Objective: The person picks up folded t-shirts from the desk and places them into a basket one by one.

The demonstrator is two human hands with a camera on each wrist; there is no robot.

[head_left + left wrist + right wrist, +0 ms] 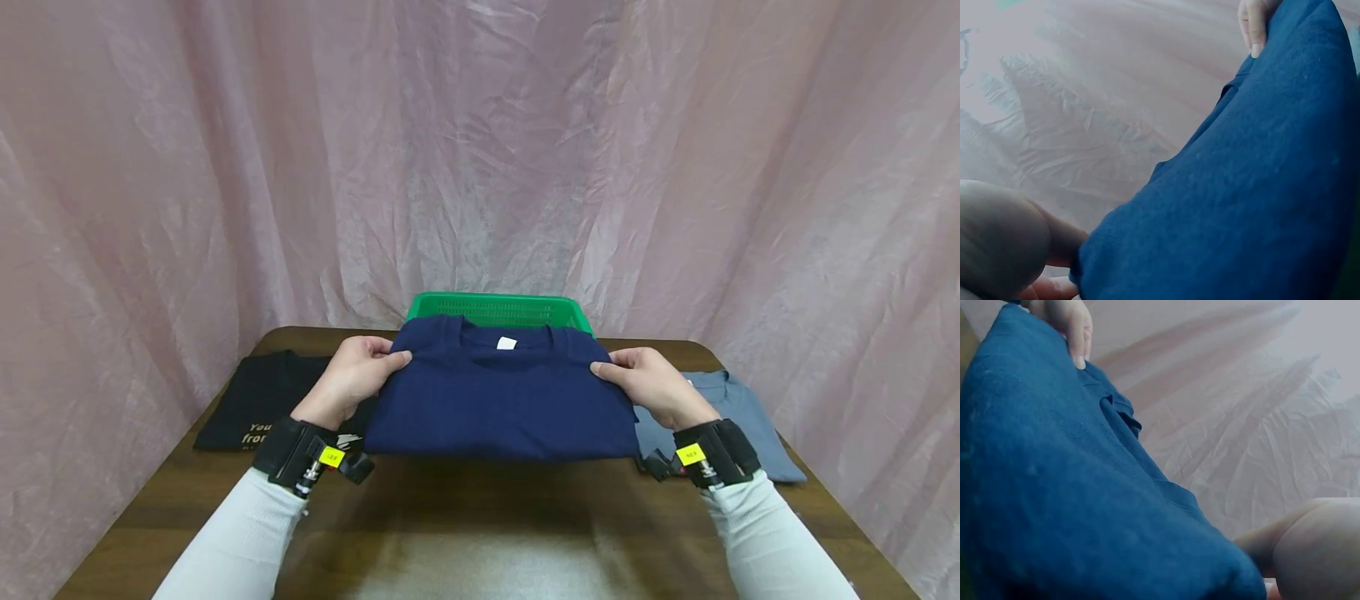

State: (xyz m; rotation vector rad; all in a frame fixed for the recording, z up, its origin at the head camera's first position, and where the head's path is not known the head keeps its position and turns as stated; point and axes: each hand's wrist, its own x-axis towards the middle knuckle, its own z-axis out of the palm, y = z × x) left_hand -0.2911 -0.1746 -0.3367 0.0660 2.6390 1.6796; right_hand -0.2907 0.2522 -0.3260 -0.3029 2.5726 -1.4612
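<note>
A folded navy T-shirt point(501, 404) with a white neck label point(506, 342) is held up over the table, its collar at the far side. My left hand point(358, 372) pinches its left edge, thumb on top. On the opposite edge my right hand point(651, 385) pinches it the same way. In the left wrist view the shirt point(1222, 187) slopes up from the near hand toward the other one. The right wrist view shows the shirt point(1085, 481) from the other side. Fingers underneath the cloth are mostly hidden.
Behind the shirt stands a green plastic basket point(495, 300), partly covered by it. A folded black T-shirt point(258, 400) with printed lettering lies at the left of the wooden table point(480, 533). At the right lies a folded grey-blue T-shirt point(750, 425). Pink curtains point(480, 150) hang behind.
</note>
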